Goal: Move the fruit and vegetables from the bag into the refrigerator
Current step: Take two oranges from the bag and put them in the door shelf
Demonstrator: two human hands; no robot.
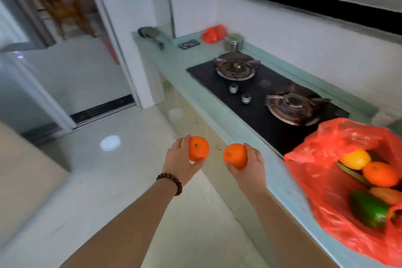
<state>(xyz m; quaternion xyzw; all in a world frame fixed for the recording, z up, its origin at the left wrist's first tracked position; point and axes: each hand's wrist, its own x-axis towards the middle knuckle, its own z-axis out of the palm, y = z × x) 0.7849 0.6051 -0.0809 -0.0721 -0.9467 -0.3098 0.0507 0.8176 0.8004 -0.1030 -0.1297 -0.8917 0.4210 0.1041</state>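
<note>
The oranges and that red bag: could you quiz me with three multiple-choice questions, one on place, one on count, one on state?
1. Where does the red bag sit?
A. floor
B. countertop
C. stove

2. How many oranges are held?
A. one
B. two
C. three

3. The bag is:
A. open, with produce inside
B. tied shut
C. empty

Answers:
1 B, it rests on the green counter's edge.
2 B, the left hand holds one orange, the right hand another orange.
3 A, its mouth gapes, showing fruit.
</note>
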